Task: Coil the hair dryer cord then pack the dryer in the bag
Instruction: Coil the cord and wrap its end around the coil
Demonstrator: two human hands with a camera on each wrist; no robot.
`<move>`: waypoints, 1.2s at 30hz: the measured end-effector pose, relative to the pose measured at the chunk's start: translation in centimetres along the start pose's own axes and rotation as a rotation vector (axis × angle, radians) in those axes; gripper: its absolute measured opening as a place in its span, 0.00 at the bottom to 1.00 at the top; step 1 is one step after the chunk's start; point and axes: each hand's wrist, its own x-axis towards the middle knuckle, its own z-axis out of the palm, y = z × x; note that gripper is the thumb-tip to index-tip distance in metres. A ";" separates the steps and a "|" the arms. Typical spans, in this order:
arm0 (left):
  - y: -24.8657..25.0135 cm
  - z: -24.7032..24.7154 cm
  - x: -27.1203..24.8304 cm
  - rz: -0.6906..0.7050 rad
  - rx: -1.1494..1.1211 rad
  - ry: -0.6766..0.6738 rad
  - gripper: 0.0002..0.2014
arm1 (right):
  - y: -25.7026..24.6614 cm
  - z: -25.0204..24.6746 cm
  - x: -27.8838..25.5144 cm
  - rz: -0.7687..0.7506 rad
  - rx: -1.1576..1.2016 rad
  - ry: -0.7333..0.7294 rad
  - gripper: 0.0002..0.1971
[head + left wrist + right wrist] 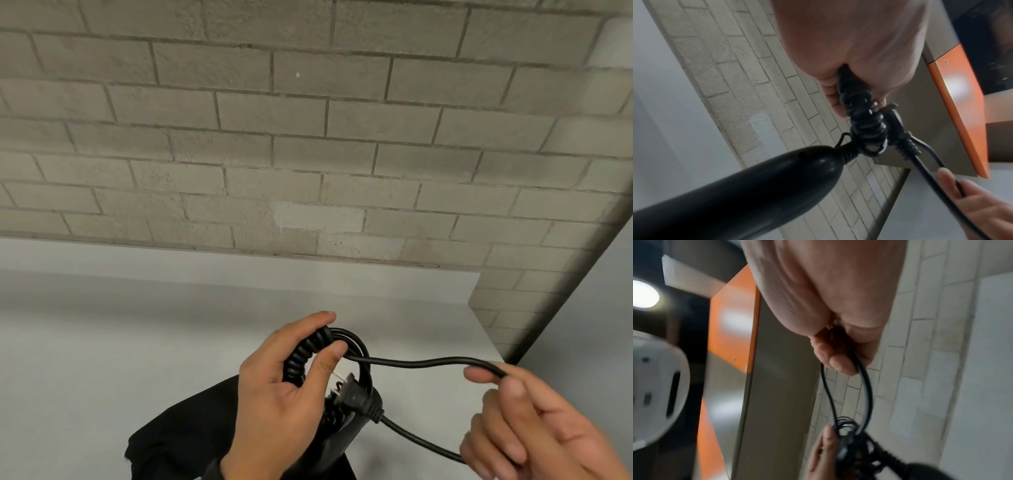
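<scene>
One black hair dryer (740, 191), one black cord (421, 362) with one two-prong plug (356, 397), one black bag (178, 435), one grey table (137, 335), two hands: left hand (274, 394), right hand (534, 431).

This looks like a plain room in a big building, maybe a school or a workroom; I cannot tell which. The wall (274, 137) is made of gray painted blocks, and a smooth white table (102, 342) stands against it. An orange panel (960, 100) shows on one side.
</scene>
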 end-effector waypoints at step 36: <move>0.1 -0.5 0.2 -0.014 0.013 -0.236 0.09 | -1.0 4.0 5.7 -0.527 -0.655 -0.161 0.08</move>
